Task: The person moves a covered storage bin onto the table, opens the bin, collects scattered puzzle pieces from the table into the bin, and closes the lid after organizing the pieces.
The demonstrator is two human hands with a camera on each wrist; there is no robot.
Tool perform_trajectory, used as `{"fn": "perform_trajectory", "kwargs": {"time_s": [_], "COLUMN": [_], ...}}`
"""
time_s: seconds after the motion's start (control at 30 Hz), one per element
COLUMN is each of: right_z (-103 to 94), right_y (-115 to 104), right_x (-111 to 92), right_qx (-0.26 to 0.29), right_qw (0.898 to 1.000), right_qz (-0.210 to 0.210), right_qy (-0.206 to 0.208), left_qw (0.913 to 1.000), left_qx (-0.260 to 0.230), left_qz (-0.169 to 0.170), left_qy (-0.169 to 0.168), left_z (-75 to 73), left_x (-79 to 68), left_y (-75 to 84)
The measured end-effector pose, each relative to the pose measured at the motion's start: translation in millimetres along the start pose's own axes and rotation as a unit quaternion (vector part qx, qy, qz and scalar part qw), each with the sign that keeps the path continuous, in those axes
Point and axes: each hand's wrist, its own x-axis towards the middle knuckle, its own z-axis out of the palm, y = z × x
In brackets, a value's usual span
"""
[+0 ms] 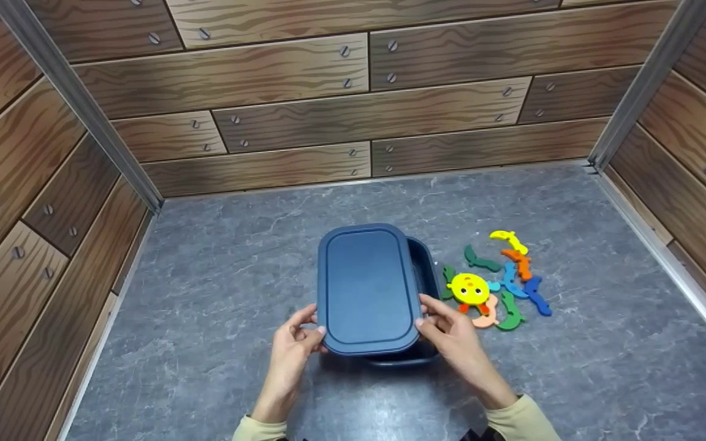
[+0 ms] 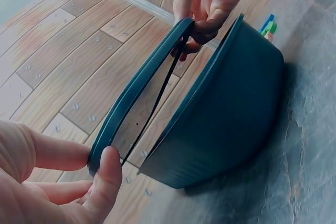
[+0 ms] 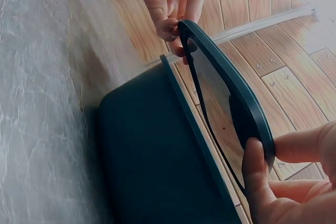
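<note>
A dark blue lid with rounded corners is held just above a dark blue plastic box, apart from its rim. My left hand pinches the lid's near left edge between thumb and fingers. On the opposite edge, my right hand pinches the lid the same way. Seen from above, the lid sits shifted to the left, so a strip of the box shows along the right and near sides. Most of the box's inside is hidden under the lid.
Right of the box lie a yellow round piece with a face and several colourful curved pieces, among them a dark blue one and a yellow one. Wood-patterned walls enclose the grey marbled surface at the back and both sides.
</note>
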Motion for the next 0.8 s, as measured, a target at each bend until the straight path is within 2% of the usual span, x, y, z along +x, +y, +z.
{"fn": "perform_trajectory", "kwargs": {"time_s": [0.17,0.33,0.6,0.8], "right_z": [6.6,13.6,24.8,31.3], "right_y": [1,2,1,2], "right_x": [1,2,8,10], "right_qx": [0.015,0.024,0.012,0.018], "right_qw": [1.0,0.999,0.999,0.998], "right_qz": [0.0,0.002,-0.022,-0.034], "right_qy": [-0.022,-0.027,-0.04,-0.045], "left_qw": [0.9997,0.9995,0.999,0.9981], "left_qx": [0.018,0.024,0.026,0.038], "left_qz": [-0.004,-0.014,-0.003,-0.006], "left_qy": [0.014,0.016,0.037,0.047], "left_z": [-7.2,-13.8,-24.5,-32.5], "left_x": [-0.9,-3.3,-3.9,-4.1], "left_y": [0.0,0.1,0.4,1.9]}}
